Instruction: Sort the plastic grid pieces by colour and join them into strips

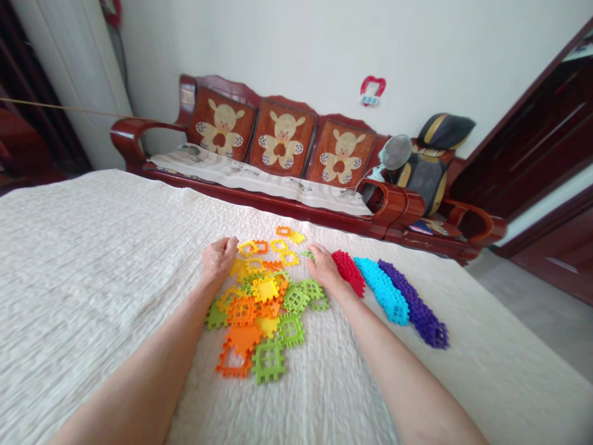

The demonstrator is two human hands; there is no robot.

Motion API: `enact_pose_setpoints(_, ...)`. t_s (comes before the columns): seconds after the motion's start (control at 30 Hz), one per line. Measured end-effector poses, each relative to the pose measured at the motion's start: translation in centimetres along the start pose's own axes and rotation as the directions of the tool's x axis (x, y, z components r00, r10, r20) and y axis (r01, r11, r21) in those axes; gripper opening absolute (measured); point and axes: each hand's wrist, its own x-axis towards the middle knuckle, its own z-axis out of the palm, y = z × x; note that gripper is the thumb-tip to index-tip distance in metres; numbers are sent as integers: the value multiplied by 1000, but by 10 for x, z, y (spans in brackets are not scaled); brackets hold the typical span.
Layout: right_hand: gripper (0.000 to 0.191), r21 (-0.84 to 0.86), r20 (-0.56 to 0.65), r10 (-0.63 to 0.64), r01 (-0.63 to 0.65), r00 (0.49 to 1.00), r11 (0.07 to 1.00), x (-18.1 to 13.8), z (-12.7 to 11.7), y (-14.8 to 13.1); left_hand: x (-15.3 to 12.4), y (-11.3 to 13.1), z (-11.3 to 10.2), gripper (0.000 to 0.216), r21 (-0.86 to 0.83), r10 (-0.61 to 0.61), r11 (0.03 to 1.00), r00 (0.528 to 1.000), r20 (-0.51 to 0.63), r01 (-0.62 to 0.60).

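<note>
A loose pile of plastic interlocking tiles lies on the white quilted cover, with orange tiles (244, 337), yellow tiles (265, 288) and green tiles (269, 360) overlapping. At the pile's left far edge is my left hand (218, 261), its fingers curled together beside a yellow tile (247, 248); whatever they may hold is hidden. My right hand (323, 267) is right of the pile, thumb and fingers closed on a green tile (306, 254). Just beyond its wrist a row of red tiles (348, 273) stands packed together, next to cyan and purple rows.
The cyan row (382, 290) and the purple row (414, 303) lie to the right on the quilted cover (106, 247). Behind it stands a wooden sofa (278, 193) with bear cushions (281, 136). A small fan (395, 153) is by the armrest.
</note>
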Motion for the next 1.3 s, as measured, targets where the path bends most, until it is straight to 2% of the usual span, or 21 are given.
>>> enact_pose_setpoints(0.1, 32, -32, 63, 32, -31, 998, 999, 2, 3, 3, 0, 0, 0, 38, 4, -5, 1000, 1000, 3, 5)
enact_pose_setpoints(0.2, 26, -7, 92, 40, -40, 995, 999, -9, -2, 0, 0, 0, -1, 40, 27, 15, 1000, 1000, 14, -16)
enact_pose_setpoints(0.5, 18, 170, 6, 124, -123, 992, 978, -53, -12, -21, 0, 1, -1, 38, 40, 38, 998, 999, 8, -38)
enact_pose_setpoints(0.7, 16, 182, -3, 90, -88, 996, 979, -66, -19, -35, 0, 3, -2, 36, 38, 30, 999, 999, 18, -31)
enact_pose_setpoints(0.87, 13, 230, -65, 78, -61, 995, 971, -77, -21, -42, 0, 3, -2, 35, 41, 24, 999, 1000, 15, -25)
enact_pose_setpoints(1.07, 11, 328, -28, 32, -21, 999, 944, -82, -26, -47, 1, 0, -1, 35, 26, 22, 999, 1000, 5, -22)
enact_pose_setpoints(1.3, 10, 360, -47, 9, 8, 999, 933, -83, -26, -45, 3, -1, 0, 35, 14, 17, 1000, 1000, 8, -17)
